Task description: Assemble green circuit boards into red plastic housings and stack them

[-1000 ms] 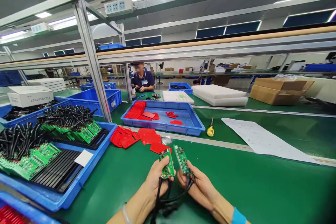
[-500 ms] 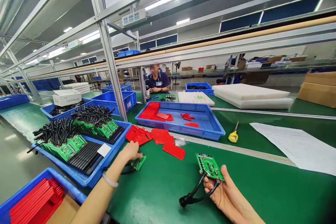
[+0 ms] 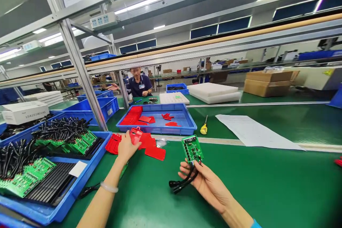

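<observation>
In my right hand (image 3: 211,185) is a green circuit board (image 3: 192,149), pinched at its lower edge and raised over the bench. Two black cables with round connectors (image 3: 177,185) hang from the board's lower end. My left hand (image 3: 128,148) grips a red plastic case (image 3: 136,134) with cut-out openings, lifted slightly above other red parts. Beside it lie another red case (image 3: 113,143) and flat red panels (image 3: 155,153). A second circuit board (image 3: 124,170) rests on the bench, mostly hidden under my left forearm; its black cable (image 3: 91,189) sticks out to the left.
A blue tray (image 3: 187,130) with red pieces stands ahead. On the left, another blue tray (image 3: 105,146) holds several cabled boards. A yellow screwdriver (image 3: 203,129) and paper sheets (image 3: 253,133) lie to the right. Across the bench sits a person (image 3: 140,84).
My left hand has moved from the board on the bench to the red parts and picked up a red case. The view has turned right. The held board is more upright.
</observation>
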`<act>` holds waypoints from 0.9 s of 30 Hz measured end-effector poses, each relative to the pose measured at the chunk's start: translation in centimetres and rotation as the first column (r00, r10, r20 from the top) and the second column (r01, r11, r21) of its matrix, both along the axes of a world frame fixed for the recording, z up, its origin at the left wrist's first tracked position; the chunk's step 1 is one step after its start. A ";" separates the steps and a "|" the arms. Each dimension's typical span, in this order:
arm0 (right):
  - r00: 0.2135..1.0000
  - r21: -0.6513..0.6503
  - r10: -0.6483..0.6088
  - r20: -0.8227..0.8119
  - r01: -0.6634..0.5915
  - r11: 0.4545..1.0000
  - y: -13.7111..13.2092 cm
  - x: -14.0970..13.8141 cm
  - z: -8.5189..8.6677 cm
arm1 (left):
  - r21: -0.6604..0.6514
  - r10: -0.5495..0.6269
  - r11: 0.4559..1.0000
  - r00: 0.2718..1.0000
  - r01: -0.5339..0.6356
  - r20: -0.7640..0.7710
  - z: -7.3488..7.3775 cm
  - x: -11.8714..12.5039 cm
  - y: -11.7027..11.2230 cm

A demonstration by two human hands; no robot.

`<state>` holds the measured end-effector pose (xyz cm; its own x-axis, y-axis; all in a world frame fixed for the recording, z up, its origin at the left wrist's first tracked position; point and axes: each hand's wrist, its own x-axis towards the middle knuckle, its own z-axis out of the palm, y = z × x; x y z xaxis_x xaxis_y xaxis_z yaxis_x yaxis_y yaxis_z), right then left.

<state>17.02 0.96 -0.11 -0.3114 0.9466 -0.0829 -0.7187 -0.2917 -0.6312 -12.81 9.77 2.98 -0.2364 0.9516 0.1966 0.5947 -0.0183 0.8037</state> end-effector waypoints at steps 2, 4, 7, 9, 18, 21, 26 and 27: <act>0.998 0.040 -0.036 0.042 0.035 0.999 -0.3 0.2 0.6 | -0.027 -0.103 0.993 0.966 0.113 0.237 -0.2 2.8 -0.9; 0.993 0.069 -0.064 0.095 0.058 0.996 -0.4 0.4 1.0 | -0.050 -0.175 0.973 0.862 0.224 0.475 -1.0 5.8 -1.9; 0.985 0.113 -0.076 0.156 0.059 0.992 -0.4 0.9 1.4 | -0.069 -0.160 0.949 0.661 0.307 0.733 -2.7 9.6 -3.4; 0.976 0.161 -0.096 0.194 0.065 0.985 -0.5 1.2 1.6 | -0.073 -0.128 0.938 0.536 0.338 0.835 -3.7 11.2 -4.4; 0.338 0.697 -0.617 0.711 -0.219 0.683 -1.4 0.4 0.5 | 0.237 -0.226 0.869 -0.078 0.434 0.971 -4.4 12.8 -8.4; 0.214 0.764 -0.746 0.630 -0.344 0.546 -1.8 -0.5 -0.6 | 0.267 -0.247 0.872 -0.102 0.410 0.964 -4.4 13.3 -9.0; 0.132 0.778 -0.826 0.547 -0.445 0.444 -1.8 -1.2 -1.9 | 0.287 -0.264 0.872 -0.113 0.396 0.958 -4.4 13.6 -9.3; 0.136 0.780 -0.832 0.538 -0.455 0.430 -1.8 -1.3 -2.0 | 0.287 -0.264 0.877 -0.113 0.385 0.958 -4.4 13.6 -9.3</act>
